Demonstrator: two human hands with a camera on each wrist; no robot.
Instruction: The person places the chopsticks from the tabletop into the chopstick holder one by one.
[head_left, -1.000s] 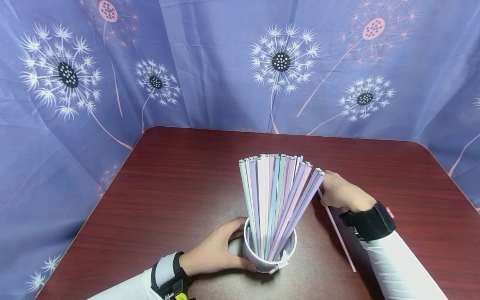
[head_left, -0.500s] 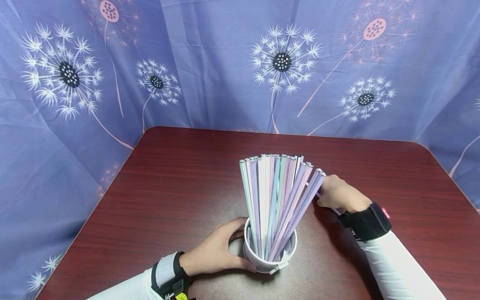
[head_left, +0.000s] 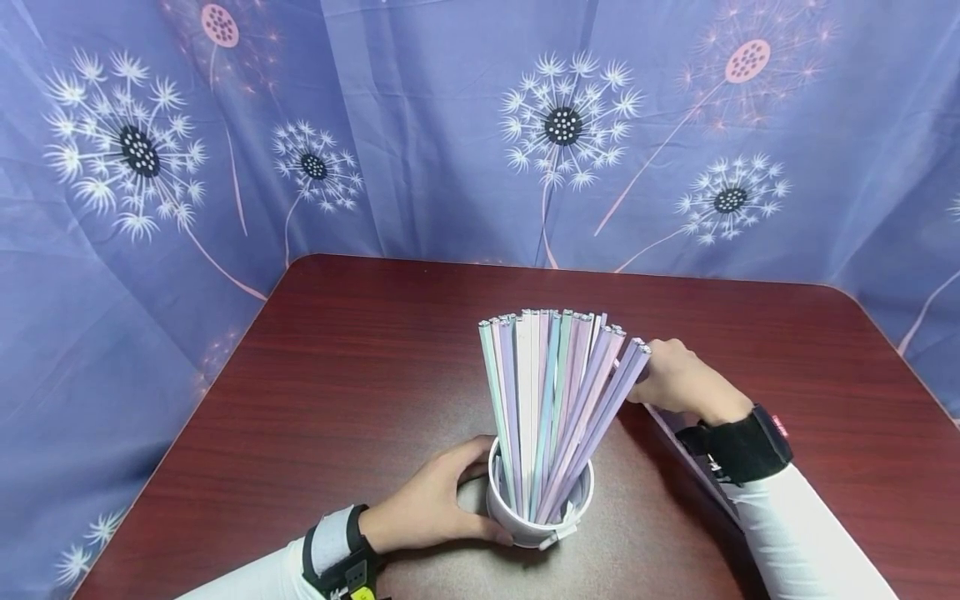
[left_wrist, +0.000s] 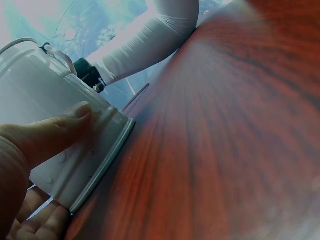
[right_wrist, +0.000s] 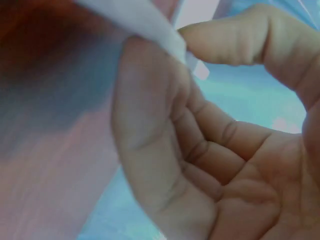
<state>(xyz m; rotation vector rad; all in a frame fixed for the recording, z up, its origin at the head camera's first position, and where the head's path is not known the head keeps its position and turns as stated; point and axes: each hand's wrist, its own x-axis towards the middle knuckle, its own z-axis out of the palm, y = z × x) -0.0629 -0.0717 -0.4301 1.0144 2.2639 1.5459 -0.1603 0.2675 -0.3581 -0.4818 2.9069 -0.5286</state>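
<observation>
A white pail-like cup [head_left: 501,512] stands on the table, full of long, thin, straw-like sticks [head_left: 528,400] in white, lilac, pink and mint. My left hand [head_left: 431,504] grips it from the left side, and in the left wrist view the thumb [left_wrist: 60,129] lies along the wall of the cup. To the right of the bundle, my right hand [head_left: 686,383] pinches one lilac stick [head_left: 693,467] between thumb and forefinger. This stick slants down toward the right forearm. In the right wrist view, the pinched stick [right_wrist: 145,20] looks pale and blurred.
The dark red wooden table [head_left: 360,350] extends around the cup. A blue curtain [head_left: 450,125] with dandelion prints hangs behind and on the left. Black bands are strapped on both wrists.
A second ago the lilac stick lay slanted, its lower end beside the right wrist. Now it looks wider and runs up against the right forearm. The left hand and cup have stayed put.
</observation>
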